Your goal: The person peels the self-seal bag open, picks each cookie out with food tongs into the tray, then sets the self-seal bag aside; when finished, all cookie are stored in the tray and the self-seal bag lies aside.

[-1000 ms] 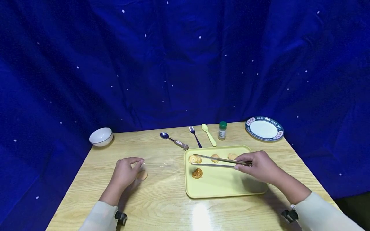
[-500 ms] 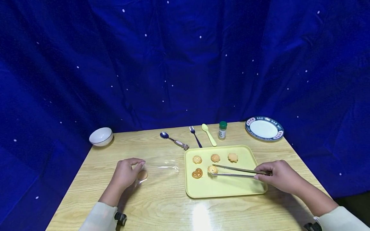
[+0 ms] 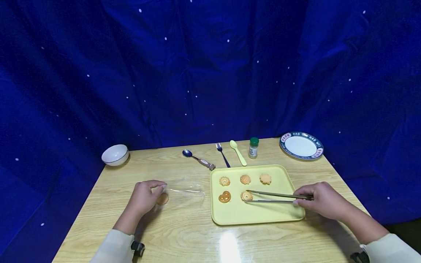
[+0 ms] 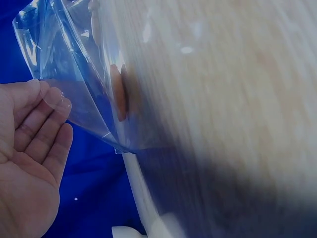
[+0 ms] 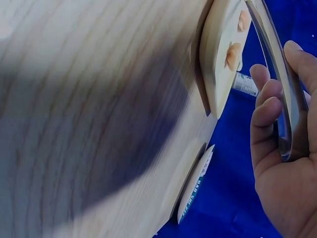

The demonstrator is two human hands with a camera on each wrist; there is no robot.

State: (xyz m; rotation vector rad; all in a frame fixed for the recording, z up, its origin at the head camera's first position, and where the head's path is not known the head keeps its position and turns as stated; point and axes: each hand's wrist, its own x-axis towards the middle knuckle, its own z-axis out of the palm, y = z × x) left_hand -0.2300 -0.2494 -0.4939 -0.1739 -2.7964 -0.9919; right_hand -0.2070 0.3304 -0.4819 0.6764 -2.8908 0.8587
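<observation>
My left hand (image 3: pixel 144 197) pinches the edge of a clear plastic bag (image 4: pixel 84 59) between thumb and fingers. A round cookie (image 3: pixel 162 199) shows through the bag near the fingertips. In my right hand (image 3: pixel 320 199) are metal tongs (image 3: pixel 276 198), gripped near their closed end. Their tips lie on either side of a flower-shaped cookie (image 3: pixel 246 196) on the yellow tray (image 3: pixel 263 215); whether they squeeze it I cannot tell. On the tray also lie a pretzel (image 3: pixel 224 197), a ring-shaped cookie (image 3: pixel 224 181), a swirl cookie (image 3: pixel 245 179) and a pale scalloped cookie (image 3: pixel 265 178).
Behind the tray lie a dark spoon (image 3: pixel 198 159), a fork (image 3: pixel 223 155) and a yellow spoon (image 3: pixel 238 153), beside a green-capped shaker (image 3: pixel 253 147). A rimmed plate (image 3: pixel 300 146) sits back right, a white bowl (image 3: pixel 115 155) back left. A blue curtain (image 3: pixel 197 73) hangs behind.
The right hand has moved right and toward me with the tongs, bringing a cookie from the tray's back left to its front middle. The left hand has stayed nearly still.
</observation>
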